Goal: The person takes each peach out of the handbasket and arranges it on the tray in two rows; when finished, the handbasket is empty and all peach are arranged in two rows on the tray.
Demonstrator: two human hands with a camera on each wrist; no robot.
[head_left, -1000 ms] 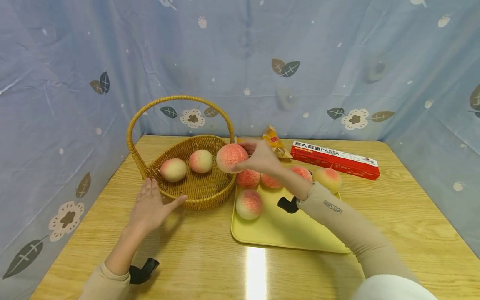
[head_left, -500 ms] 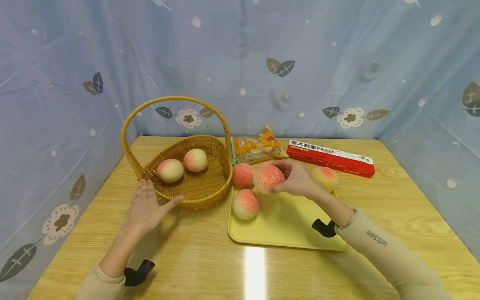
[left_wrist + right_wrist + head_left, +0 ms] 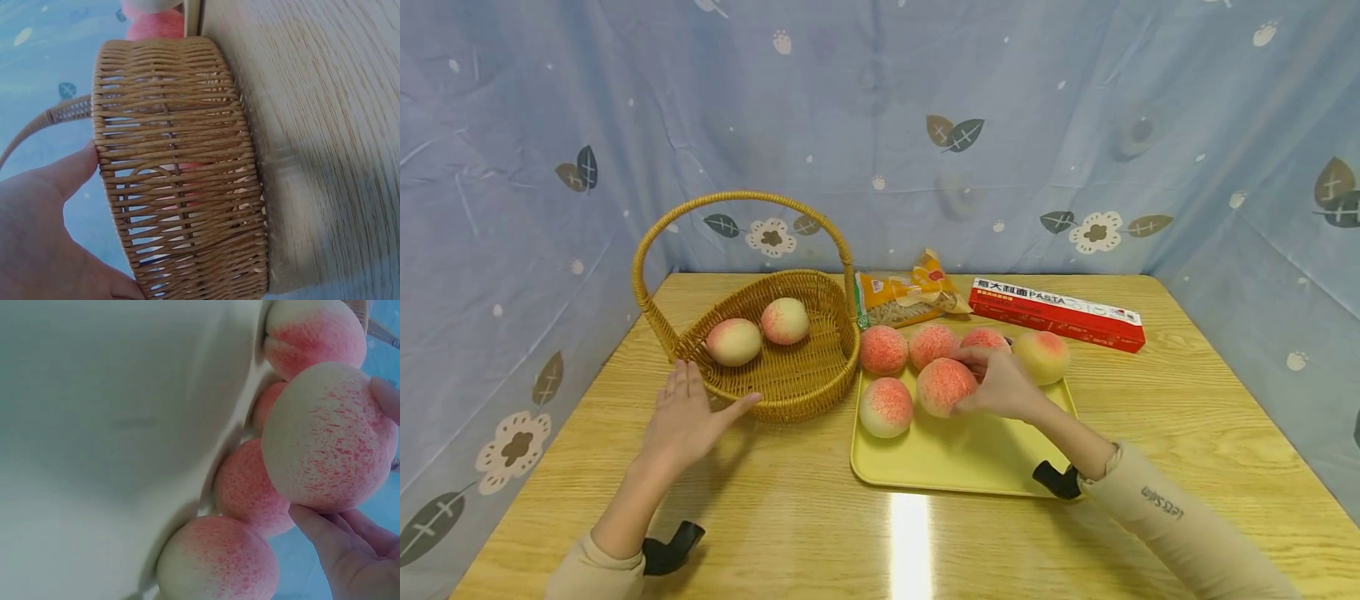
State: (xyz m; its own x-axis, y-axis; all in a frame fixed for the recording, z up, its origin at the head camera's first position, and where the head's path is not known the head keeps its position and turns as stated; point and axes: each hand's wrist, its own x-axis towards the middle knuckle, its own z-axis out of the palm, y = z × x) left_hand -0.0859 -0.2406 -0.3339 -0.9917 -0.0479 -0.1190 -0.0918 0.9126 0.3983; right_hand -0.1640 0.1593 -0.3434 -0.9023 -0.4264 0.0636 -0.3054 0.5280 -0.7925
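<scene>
My right hand (image 3: 1003, 385) pinches a pink-and-cream peach (image 3: 947, 387) between thumb and fingers, just over the yellow tray (image 3: 955, 471). In the right wrist view the held peach (image 3: 331, 437) hides parts of those behind it. Several other peaches lie on the tray, one of them a front-left peach (image 3: 886, 407), the rest along the back edge. To the left stands a wicker basket (image 3: 805, 404) with a tall handle; it contains two peaches (image 3: 733, 342). My left hand (image 3: 683, 421) rests against its near rim, fingers straight and thumb apart, its thumb touching the weave (image 3: 181, 162).
Behind the tray lie an orange bag of pasta (image 3: 910, 292) and a long red-and-white pasta box (image 3: 1060, 315). The basket's arched handle (image 3: 737, 197) rises over its opening. A blue patterned curtain (image 3: 880, 125) hangs along the wooden table's (image 3: 790, 500) back and sides.
My right hand has carried the peach from beside the basket's right rim rightward and down over the tray. The left hand stays at the basket. The view has shifted slightly.
</scene>
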